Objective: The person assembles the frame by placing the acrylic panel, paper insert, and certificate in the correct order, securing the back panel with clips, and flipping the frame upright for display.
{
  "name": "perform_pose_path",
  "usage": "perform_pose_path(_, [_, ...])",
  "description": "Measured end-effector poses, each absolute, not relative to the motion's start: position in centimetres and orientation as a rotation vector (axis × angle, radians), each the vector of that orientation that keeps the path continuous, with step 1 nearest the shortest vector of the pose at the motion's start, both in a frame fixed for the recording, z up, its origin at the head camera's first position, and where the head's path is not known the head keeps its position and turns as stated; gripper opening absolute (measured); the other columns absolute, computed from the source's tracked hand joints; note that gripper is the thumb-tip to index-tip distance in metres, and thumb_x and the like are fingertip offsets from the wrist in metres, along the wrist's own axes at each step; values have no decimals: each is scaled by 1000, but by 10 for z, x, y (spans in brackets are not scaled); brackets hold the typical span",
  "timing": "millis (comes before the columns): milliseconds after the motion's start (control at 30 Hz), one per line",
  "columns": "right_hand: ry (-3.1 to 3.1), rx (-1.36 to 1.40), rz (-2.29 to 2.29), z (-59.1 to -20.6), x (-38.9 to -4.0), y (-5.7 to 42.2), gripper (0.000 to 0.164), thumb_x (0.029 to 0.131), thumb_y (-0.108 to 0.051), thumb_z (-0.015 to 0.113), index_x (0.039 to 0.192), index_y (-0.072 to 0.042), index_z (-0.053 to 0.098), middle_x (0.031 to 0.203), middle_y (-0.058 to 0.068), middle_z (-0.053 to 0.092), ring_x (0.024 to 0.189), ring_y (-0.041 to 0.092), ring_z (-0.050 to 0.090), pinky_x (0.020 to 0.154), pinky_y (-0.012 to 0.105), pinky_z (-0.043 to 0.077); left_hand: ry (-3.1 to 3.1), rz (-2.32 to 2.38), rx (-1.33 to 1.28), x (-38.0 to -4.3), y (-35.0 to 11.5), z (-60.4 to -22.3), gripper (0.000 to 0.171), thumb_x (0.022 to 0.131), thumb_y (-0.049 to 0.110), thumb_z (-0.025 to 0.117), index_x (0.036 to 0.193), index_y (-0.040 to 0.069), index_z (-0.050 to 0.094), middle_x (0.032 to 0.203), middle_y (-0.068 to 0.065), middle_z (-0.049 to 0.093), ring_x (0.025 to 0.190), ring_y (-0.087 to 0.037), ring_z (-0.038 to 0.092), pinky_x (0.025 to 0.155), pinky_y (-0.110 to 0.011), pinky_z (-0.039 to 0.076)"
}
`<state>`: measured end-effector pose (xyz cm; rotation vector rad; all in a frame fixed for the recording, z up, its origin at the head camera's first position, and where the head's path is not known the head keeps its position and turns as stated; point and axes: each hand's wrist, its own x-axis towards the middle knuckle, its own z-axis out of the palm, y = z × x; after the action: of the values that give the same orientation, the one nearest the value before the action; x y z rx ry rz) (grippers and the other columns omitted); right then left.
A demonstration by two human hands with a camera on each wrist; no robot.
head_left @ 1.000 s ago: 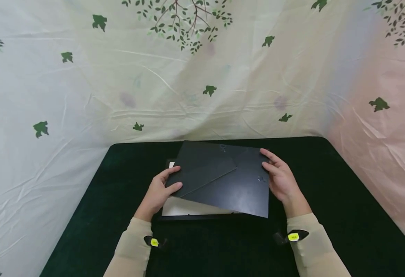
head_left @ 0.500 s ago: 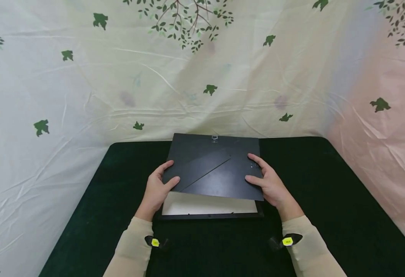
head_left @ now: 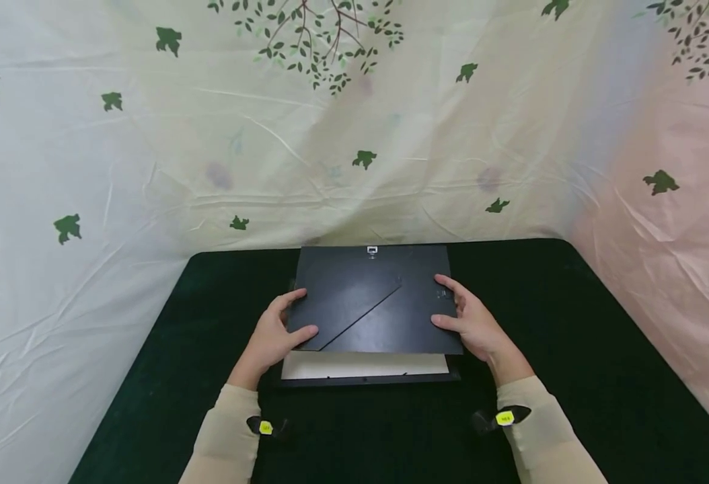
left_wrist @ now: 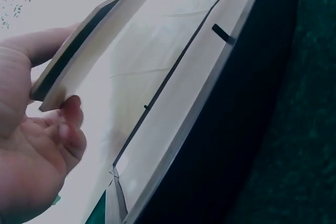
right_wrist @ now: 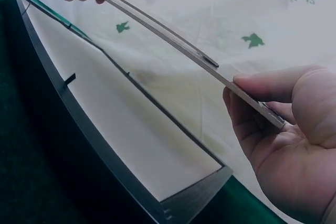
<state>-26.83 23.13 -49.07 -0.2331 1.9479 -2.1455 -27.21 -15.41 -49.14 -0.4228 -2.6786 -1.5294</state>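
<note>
Both hands hold a dark photo frame backing board (head_left: 360,306) by its left and right sides. A diagonal stand seam and a small metal hanger (head_left: 372,251) show on its upper face. My left hand (head_left: 274,333) pinches one side, thumb above and fingers beneath; my right hand (head_left: 472,326) grips the other side likewise. Under the board lies a black photo frame (head_left: 366,382), back side up, partly hidden in the head view. Its inside is covered by a white sheet (right_wrist: 126,124). Both wrist views show the board raised above the frame, with a gap between.
Small dark retaining tabs (right_wrist: 70,79) stick out from the frame's inner rim. A dark green cloth (head_left: 354,437) covers the table. Behind hangs a pale curtain (head_left: 354,202) printed with leaves, close to the table's far edge.
The board was tilted, its right side lower; it has levelled and lined up with the frame, then come down a little. The right hand moved left, its thumb now on the board's top.
</note>
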Motion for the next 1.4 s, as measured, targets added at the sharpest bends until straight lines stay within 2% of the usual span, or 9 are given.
perform_pose_path(167, [1880,-235,-2122,-496,-267,233,83,86,-3,71,152,-21,24,150,11,32,121,21,53,86,38,53,-2746,-1260,-514,-270,-160,-499,72,80,47,76,140,18,48,130,-6,50,99,-23,49,81,-41,46])
perform_pose_path(300, [1854,-240,-2097,-502,-268,231,83,86,-2,71,152,-20,24,150,13,32,122,22,53,87,38,52,-2798,-1128,-493,-270,-164,-504,71,81,54,71,139,19,50,134,-7,51,112,-24,46,91,-47,44])
perform_pose_path(400, [1850,-233,-2095,-504,-270,229,82,85,-2,71,152,-18,25,149,15,34,121,24,53,88,38,52,-2839,-1075,-456,-270,-165,-506,71,82,58,68,139,21,50,139,-8,49,123,-25,38,98,-52,40])
perform_pose_path(700, [1848,-169,-2053,-507,-270,229,80,88,-3,68,152,-19,23,147,17,35,119,25,55,89,39,51,-2954,-996,-377,-271,-163,-509,69,82,55,69,138,18,52,146,-12,38,128,-29,28,99,-53,39])
perform_pose_path(933, [1794,-167,-2071,-510,-267,226,78,90,0,65,152,-19,21,145,20,40,116,29,58,89,42,51,-2979,-1021,-227,-272,-164,-506,68,85,48,70,141,17,49,149,-17,30,130,-36,30,99,-59,38])
perform_pose_path(1167, [1814,-164,-2052,-511,-266,223,77,91,0,63,153,-17,20,146,21,37,116,30,57,88,42,52,-3005,-1045,-220,-273,-167,-510,72,83,51,71,141,15,49,147,-19,32,128,-38,37,99,-58,39])
perform_pose_path(1400, [1810,-165,-2046,-508,-266,220,76,92,-2,62,153,-18,19,146,21,38,117,31,57,89,41,51,-3003,-1032,-237,-272,-164,-508,72,81,51,73,139,14,50,147,-19,33,128,-37,36,99,-57,39])
